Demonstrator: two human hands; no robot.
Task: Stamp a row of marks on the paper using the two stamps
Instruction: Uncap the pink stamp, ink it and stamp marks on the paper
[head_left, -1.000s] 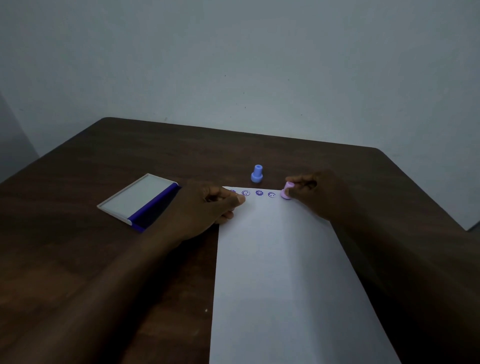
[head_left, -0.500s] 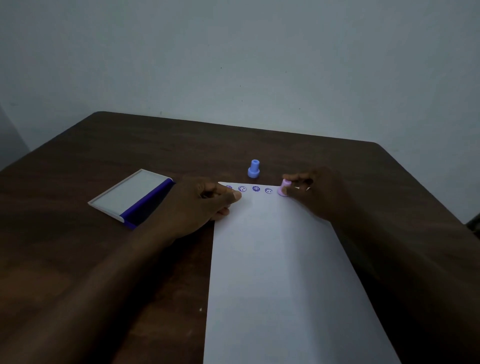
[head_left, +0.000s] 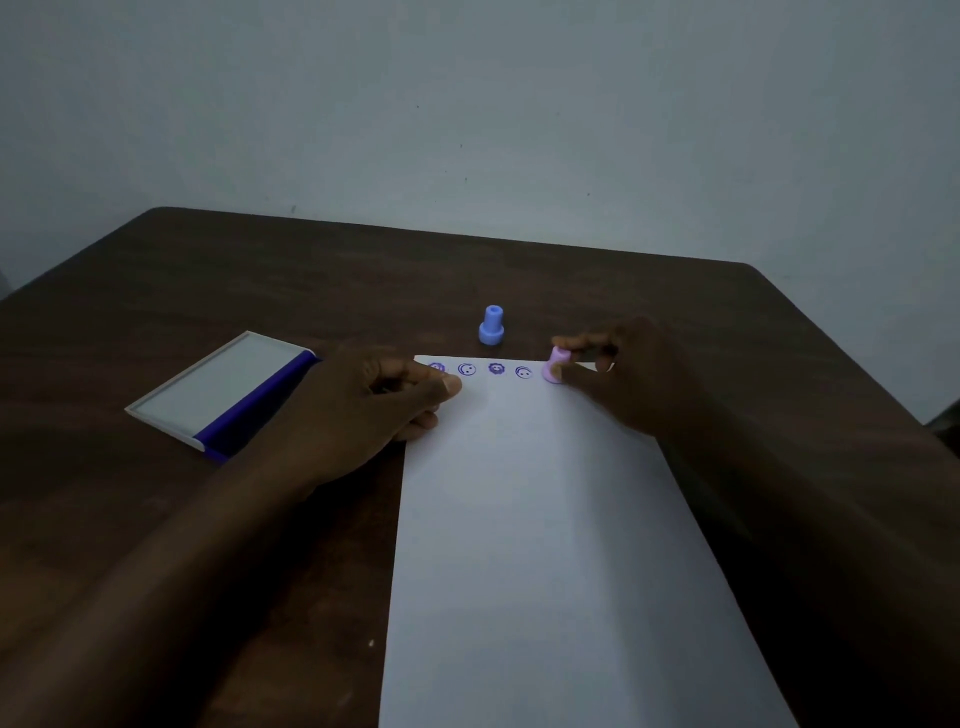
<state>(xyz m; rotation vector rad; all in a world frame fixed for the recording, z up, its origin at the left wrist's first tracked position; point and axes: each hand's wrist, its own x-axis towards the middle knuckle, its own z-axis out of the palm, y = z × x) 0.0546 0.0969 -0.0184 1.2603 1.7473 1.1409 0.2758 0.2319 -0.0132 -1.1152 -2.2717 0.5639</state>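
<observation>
Dark wooden table (head_left: 519, 270) fills mid-frame, with one white paper (head_left: 545, 519) running from centre to lower right; I judge it could skid and smear the print if the left hand (head_left: 363, 410), fingers curled and thumb on its upper-left corner, eases off. The right hand (head_left: 634, 379) pinches the pink stamp (head_left: 555, 365), leaning at the row's right end, risking a partial mark. One ink pad (head_left: 218, 389) at left, two stamps counting the free blue stamp (head_left: 491, 326), four marks (head_left: 496, 369) visible

The right hand (head_left: 623, 379) is pinching the pink stamp (head_left: 555, 366) against the paper (head_left: 545, 519) after four purple marks (head_left: 496, 369), while the left hand (head_left: 374, 405) is pressing the paper's left edge, the blue stamp (head_left: 491, 326) and ink pad (head_left: 223, 389) sitting on the table (head_left: 260, 270).
</observation>
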